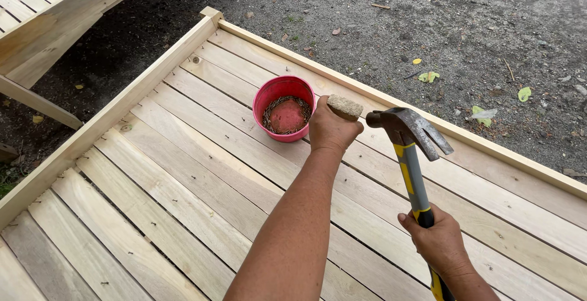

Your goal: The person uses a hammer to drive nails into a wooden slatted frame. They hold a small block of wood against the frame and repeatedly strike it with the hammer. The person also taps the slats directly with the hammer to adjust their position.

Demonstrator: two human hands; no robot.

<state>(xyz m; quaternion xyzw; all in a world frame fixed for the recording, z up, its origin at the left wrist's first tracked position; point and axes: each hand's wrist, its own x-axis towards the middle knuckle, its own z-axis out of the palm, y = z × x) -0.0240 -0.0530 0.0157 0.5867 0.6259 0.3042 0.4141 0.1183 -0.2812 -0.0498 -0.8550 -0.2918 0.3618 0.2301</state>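
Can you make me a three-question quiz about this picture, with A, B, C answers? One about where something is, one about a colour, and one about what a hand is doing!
1. Where is the bowl?
A. On the gravel
B. On the wooden slats
C. On the hammer

2. What colour is the bowl?
A. Red
B. Blue
C. Green

3. What is the left hand doing?
A. Lying flat on the slats
B. Reaching into the bowl
C. Gripping a short wooden piece

Answers:
1 B: the bowl sits on the slats near the frame's far rail.
2 A: its rim and sides are red, with nails inside.
3 C: the fingers are closed round the piece, beside the head of the hammer that the right hand holds.
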